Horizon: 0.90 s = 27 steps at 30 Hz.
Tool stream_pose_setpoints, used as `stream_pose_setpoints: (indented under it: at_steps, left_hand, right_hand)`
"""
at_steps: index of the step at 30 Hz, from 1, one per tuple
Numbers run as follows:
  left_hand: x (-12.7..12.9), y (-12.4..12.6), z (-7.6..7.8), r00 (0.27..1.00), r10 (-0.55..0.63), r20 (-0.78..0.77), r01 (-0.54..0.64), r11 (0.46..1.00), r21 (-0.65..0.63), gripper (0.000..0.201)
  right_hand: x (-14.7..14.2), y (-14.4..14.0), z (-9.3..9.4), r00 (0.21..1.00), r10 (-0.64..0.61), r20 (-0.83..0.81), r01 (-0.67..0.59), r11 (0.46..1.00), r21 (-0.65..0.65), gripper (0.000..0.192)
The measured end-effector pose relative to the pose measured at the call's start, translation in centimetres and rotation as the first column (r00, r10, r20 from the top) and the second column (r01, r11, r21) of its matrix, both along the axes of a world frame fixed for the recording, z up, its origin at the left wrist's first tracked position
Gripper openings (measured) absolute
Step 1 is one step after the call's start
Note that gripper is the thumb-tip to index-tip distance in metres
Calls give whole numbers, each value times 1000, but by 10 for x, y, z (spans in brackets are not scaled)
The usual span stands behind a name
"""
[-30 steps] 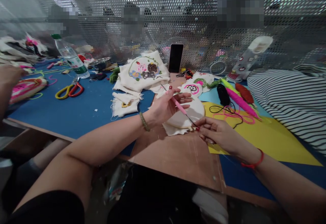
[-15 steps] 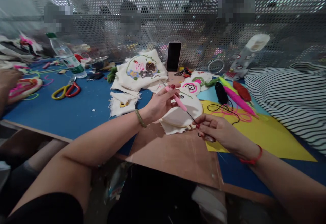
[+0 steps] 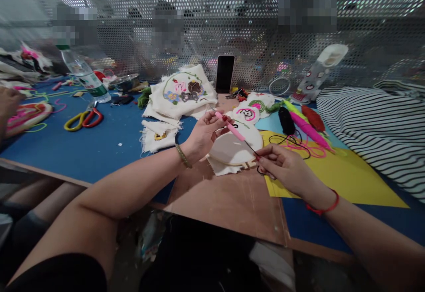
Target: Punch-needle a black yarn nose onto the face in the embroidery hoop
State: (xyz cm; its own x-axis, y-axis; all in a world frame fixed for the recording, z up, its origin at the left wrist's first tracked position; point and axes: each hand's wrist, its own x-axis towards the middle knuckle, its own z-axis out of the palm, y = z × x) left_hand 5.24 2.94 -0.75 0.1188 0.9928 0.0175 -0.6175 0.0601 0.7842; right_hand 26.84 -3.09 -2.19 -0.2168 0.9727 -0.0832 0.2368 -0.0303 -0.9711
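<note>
Between thumb and fingers, my left hand (image 3: 210, 130) holds a punch needle by its pink handle (image 3: 235, 132), the thin metal tip pointing up and left. From the handle's lower end a taut black strand, apparently yarn (image 3: 250, 147), runs to my right hand (image 3: 282, 166), whose thumb and fingertips are pinched on it. A small black loop hangs under the right fingers. Beneath both hands, an embroidery hoop (image 3: 226, 163) with white cloth (image 3: 232, 148) lies on the table; a little black and green stitching shows at its far side, partly hidden by my left hand.
To the right are a black yarn bundle (image 3: 286, 121), a magenta yarn bundle (image 3: 310, 131), yellow paper (image 3: 318, 179) and striped fabric (image 3: 365, 124). Embroidered cloths (image 3: 184, 90) and a phone (image 3: 225, 74) stand behind. Scissors (image 3: 84, 117), a bottle (image 3: 88, 77) and another person's hand (image 3: 9, 106) are left.
My left fingers have shifted on the pink handle and drawn in closer around it. The right hand keeps its pinch, nearly in place. The whole view has slid slightly.
</note>
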Motion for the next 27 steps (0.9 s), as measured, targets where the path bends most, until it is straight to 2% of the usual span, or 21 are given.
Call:
stream_pose_setpoints:
  at_steps: [5, 10, 13, 22, 24, 27]
  left_hand:
    - [3, -5, 0, 999, -35, -2, 35, 999, 15, 16]
    - [7, -12, -5, 980, -198, -39, 199, 979, 43, 26]
    - [9, -16, -8, 968, -249, -43, 252, 964, 82, 23]
    - [10, -23, -13, 910, -407, -85, 413, 908, 71, 23]
    - [10, -24, -14, 906, -412, -95, 419, 906, 66, 22]
    - [10, -22, -15, 934, -343, -95, 351, 933, 80, 20]
  right_hand:
    - [-1, -3, 1, 999, 26, 38, -29, 997, 75, 40]
    - [0, 1, 4, 995, 81, -54, -83, 996, -35, 52]
    - [1, 4, 5, 990, 96, -102, -105, 991, -88, 57]
    - [-2, -1, 3, 971, 140, -191, -150, 988, -37, 72]
    - [-3, -2, 3, 972, 138, -190, -145, 989, -22, 70]
    - [-3, -2, 4, 972, 149, -181, -157, 987, -32, 71]
